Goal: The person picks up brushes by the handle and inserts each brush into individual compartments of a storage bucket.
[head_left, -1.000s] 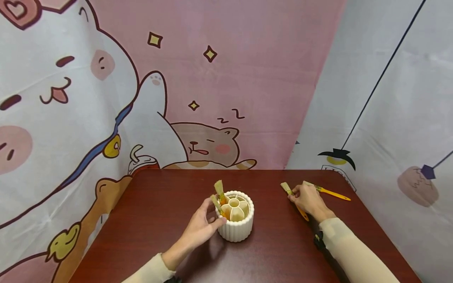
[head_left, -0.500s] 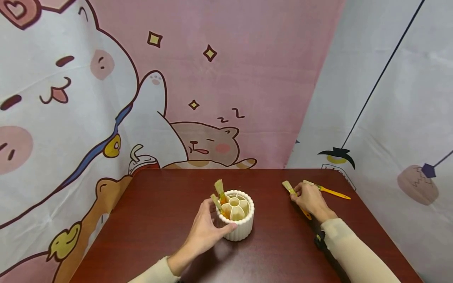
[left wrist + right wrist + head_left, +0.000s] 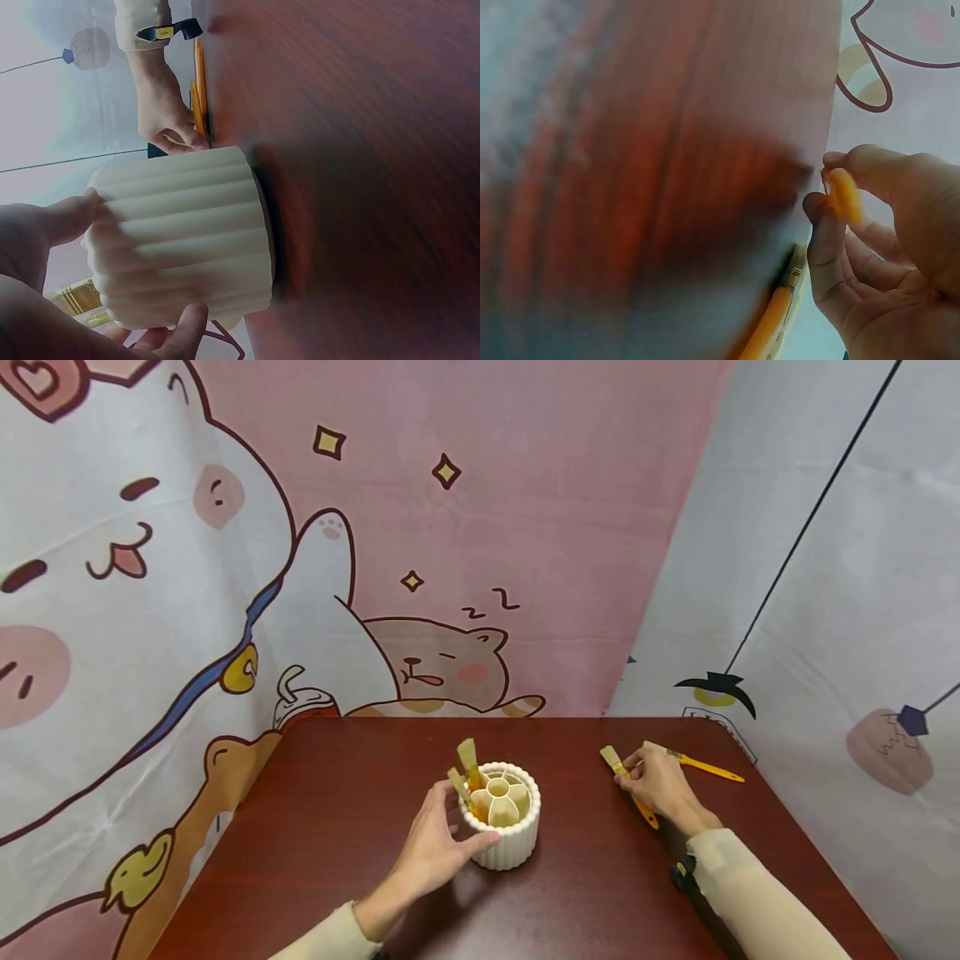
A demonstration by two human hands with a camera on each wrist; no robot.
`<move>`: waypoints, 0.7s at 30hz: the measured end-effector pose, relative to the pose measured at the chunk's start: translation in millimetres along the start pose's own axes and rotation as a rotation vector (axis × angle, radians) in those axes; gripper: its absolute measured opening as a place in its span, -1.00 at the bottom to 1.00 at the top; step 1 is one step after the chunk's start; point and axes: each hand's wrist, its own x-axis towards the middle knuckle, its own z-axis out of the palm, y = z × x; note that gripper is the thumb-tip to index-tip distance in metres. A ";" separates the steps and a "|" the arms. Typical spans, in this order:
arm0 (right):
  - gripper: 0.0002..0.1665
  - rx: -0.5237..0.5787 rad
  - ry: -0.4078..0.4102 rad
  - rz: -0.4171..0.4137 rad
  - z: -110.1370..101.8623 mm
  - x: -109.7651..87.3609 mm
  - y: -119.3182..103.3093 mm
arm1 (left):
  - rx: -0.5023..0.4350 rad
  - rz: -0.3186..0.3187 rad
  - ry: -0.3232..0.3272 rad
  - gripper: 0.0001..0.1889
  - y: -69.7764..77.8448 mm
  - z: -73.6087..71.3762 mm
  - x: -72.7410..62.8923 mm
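A white ribbed round holder point(image 3: 512, 848) with several compartments stands upright mid-table. My left hand point(image 3: 435, 850) grips its left side, thumb in front and fingers behind, as the left wrist view shows on the ribbed wall point(image 3: 180, 232). Two paintbrushes point(image 3: 468, 758) stand bristles-up in the holder's left compartments. At the right, my right hand point(image 3: 663, 787) pinches a paintbrush with an orange handle point(image 3: 646, 814) between thumb and fingertips. The right wrist view shows that handle point(image 3: 845, 196) end-on. Behind the hand lies another paintbrush with a yellow-orange handle point(image 3: 712, 769).
The dark red-brown table point(image 3: 345, 810) carries these things. A cartoon-printed cloth point(image 3: 570, 527) hangs along the table's back edge and sides. The stretch of tabletop point(image 3: 573, 868) between the holder and my right arm shows bare wood.
My left hand has shifted slightly right, its thumb now further across the holder's front. My right hand still pinches the paintbrush, almost in place. The holder has barely moved.
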 end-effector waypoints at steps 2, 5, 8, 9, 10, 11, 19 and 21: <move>-0.57 0.001 0.011 -0.014 1.5 -1.2 -0.4 | -0.022 -0.005 -0.008 -0.07 -0.1 -1.4 0.9; -0.58 -0.003 0.022 -0.033 3.9 -3.3 -1.3 | -0.054 -0.004 -0.024 -0.09 -0.7 -2.9 1.8; -0.58 -0.001 0.024 -0.039 5.9 -5.8 -3.1 | -0.073 -0.009 -0.041 -0.09 -1.1 -3.7 2.1; -0.57 0.001 0.026 -0.040 6.2 -6.7 -3.8 | -0.076 -0.010 -0.046 -0.09 -1.4 -3.7 2.2; -0.57 0.004 0.028 -0.046 6.3 -7.6 -4.3 | -0.081 -0.009 -0.048 -0.09 -1.7 -3.7 2.2; -0.57 0.005 0.033 -0.047 6.4 -8.3 -5.2 | -0.084 -0.009 -0.052 -0.09 -2.0 -3.7 2.3; -0.63 0.006 0.101 -0.085 4.8 -12.2 -17.8 | -0.128 0.000 -0.074 -0.10 -3.8 -4.7 3.2; -0.67 0.009 0.114 -0.098 3.9 -13.3 -22.9 | -0.136 0.002 -0.079 -0.10 -4.0 -5.0 3.3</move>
